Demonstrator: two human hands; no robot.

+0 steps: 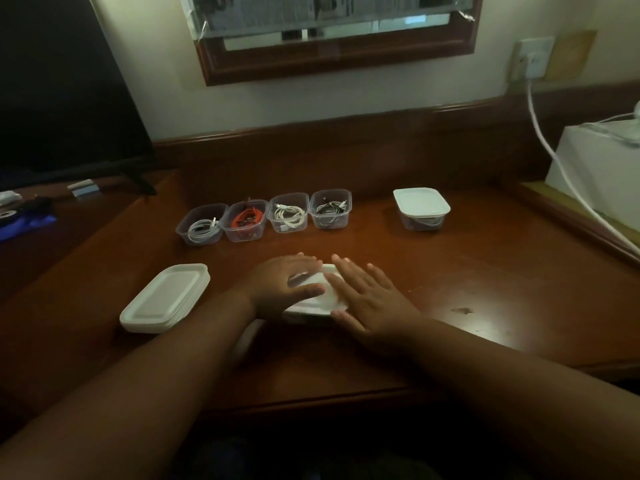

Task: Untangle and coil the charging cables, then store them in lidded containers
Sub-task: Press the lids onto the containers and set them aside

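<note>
Near the table's (467, 271) left front edge sits a stack of white lids (165, 298), with bare wood between it and the left hand (284, 289). Further back, about mid-depth and left of centre, four open clear containers stand in a tight row touching side by side: the first container (202, 225) holds a coiled white cable, the second container (246, 220) a red-orange cable, the third container (289, 213) a pale cable, the fourth container (330, 209) a mixed dark and white cable. A strip of free table lies between this row and the hands.

At the centre front both hands rest flat on a white lid (317, 289) that sits on a container; the container beneath is mostly hidden. The left hand lies with fingers straight and together over the lid's left side, thumb along the near edge. The right hand (367, 299) is spread wide, fingers fanned, pressing the lid's right side. Neither hand curls around anything.

To the right and further back, well apart from the row, stands a lidded container (421, 209) with cable dimly seen inside. The table's right half is open wood up to its raised right rim, where a white box (595, 174) and a white power cord (554, 157) sit
</note>
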